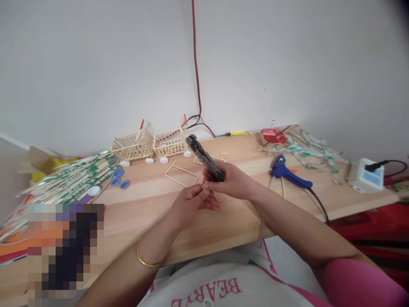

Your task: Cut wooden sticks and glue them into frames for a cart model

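Observation:
My right hand [228,181] is closed around a dark, pliers-like hand tool [204,157], which points up and to the left. My left hand [193,202] meets it just below the tool, with thumb and finger pinched together. Whatever is in that pinch is too small to make out. Just behind the hands, a rectangular frame of thin wooden sticks [181,174] lies flat. Another stick frame [200,160] is partly hidden behind the tool. Two small stick-built carts, a left cart [132,146] and a right cart [169,143], stand by the wall on white wheels.
A blue glue gun [289,172] lies to the right, its cord running over the table edge. Behind it are plastic wrappers [306,147] and a red container [273,136]. Packaged sticks [79,175] and blue wheels [124,184] lie left. A white power box [366,175] sits far right.

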A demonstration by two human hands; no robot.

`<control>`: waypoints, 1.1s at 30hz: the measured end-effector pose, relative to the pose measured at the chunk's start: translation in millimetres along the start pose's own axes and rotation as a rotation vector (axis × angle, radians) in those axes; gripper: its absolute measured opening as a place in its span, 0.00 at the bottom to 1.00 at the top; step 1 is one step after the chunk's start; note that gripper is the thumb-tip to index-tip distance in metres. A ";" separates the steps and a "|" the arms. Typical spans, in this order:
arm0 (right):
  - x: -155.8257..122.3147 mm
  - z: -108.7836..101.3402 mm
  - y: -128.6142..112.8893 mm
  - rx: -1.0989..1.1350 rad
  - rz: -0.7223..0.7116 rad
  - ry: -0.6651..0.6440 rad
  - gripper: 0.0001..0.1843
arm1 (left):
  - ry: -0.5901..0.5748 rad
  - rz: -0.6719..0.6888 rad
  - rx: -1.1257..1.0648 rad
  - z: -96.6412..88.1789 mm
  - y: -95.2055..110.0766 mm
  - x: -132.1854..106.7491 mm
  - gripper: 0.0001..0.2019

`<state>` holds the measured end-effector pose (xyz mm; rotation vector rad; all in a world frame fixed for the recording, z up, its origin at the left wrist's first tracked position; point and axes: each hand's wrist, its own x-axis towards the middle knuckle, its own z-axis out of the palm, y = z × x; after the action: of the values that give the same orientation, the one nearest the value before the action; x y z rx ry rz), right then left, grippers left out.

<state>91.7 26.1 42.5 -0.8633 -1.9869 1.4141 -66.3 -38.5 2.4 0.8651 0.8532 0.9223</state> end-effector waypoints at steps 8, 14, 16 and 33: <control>2.4 -13.6 -2.4 -0.072 0.100 -0.054 0.12 | 0.009 -0.057 -0.058 -7.3 5.6 -0.3 0.15; 5.4 -4.3 0.6 -0.042 0.063 -0.050 0.10 | 0.120 -0.052 0.057 -8.8 6.8 1.2 0.13; 3.0 0.6 3.9 -0.038 0.045 -0.018 0.13 | 0.156 -0.041 -0.001 -8.1 8.1 1.4 0.12; -12.1 17.3 13.8 -0.212 0.023 0.083 0.23 | 0.232 0.036 -0.075 1.2 6.8 -3.1 0.14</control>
<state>89.2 9.8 23.3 -1.0221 -2.0950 1.1742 -68.4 -39.3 9.6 0.7193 0.9979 1.0940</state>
